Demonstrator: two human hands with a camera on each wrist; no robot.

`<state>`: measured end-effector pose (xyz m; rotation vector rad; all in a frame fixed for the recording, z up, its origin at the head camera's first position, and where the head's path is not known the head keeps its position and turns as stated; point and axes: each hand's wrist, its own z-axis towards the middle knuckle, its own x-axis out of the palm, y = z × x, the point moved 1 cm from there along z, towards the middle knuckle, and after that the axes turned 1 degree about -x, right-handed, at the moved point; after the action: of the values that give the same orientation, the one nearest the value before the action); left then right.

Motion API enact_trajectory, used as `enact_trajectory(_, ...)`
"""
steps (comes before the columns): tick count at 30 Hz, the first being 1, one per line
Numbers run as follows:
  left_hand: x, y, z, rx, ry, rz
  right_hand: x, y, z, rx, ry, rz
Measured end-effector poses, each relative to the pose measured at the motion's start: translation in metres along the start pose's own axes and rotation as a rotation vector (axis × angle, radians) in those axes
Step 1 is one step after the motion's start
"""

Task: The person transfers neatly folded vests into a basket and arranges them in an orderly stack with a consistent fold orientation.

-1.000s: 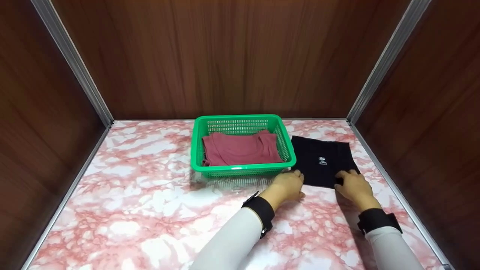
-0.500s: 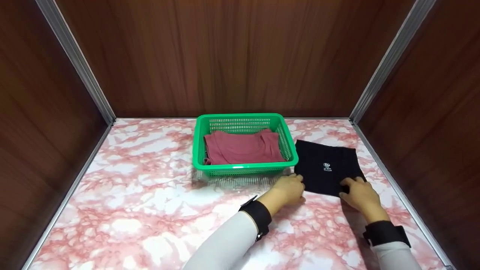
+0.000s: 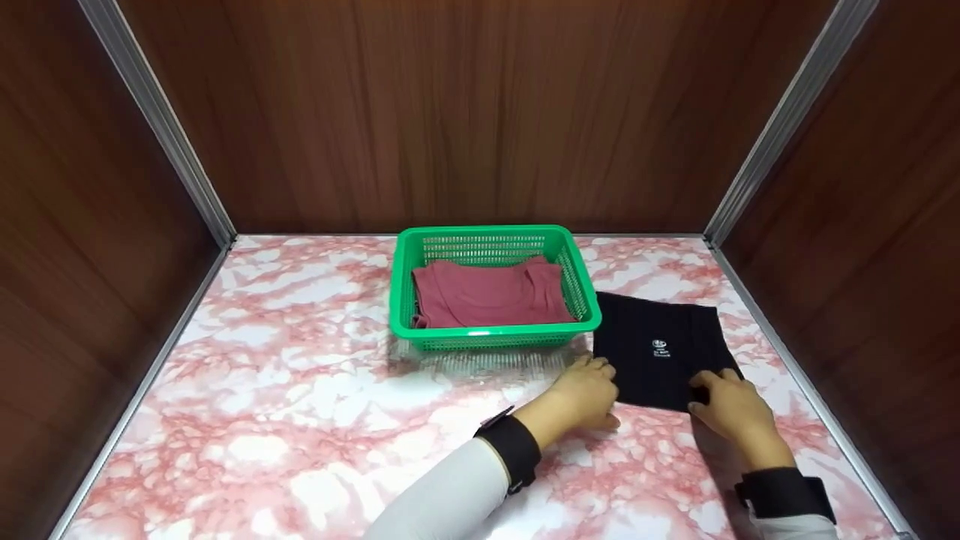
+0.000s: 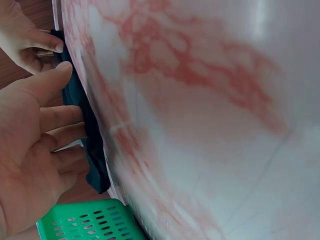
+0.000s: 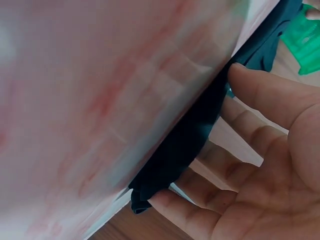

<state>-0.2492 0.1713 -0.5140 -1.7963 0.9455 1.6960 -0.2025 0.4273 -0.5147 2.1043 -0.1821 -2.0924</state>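
Note:
A folded black garment (image 3: 652, 337) with a small white print lies flat on the table, right of the green basket. My left hand (image 3: 585, 394) touches its near left corner. In the left wrist view, the fingers (image 4: 62, 135) reach onto the dark cloth while the thumb stands apart. Over the near right corner is my right hand (image 3: 735, 412), its fingertips resting on the garment. The right wrist view shows this hand's fingers (image 5: 220, 165) spread, with the thumb tip right at the cloth's near edge.
The green plastic basket (image 3: 495, 331) holds a folded dusty-red garment (image 3: 491, 292). Beneath them spreads a pink-and-white marbled tabletop (image 3: 262, 420). Brown wood-grain panels (image 3: 465, 112) with metal corner strips enclose the back and both sides.
The black garment has slid toward the person, away from the back panel, with both hands moving along at its near edge. The basket keeps its place.

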Motion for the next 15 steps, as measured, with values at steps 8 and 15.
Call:
enact_trajectory(8, -0.001, -0.011, -0.013, 0.025, 0.006, 0.046, 0.003, 0.0, -0.013, 0.002, 0.001, 0.013)
enact_trajectory(15, -0.006, -0.022, -0.024, 0.027, 0.033, 0.086, 0.002, 0.003, -0.022, -0.001, 0.006, 0.012)
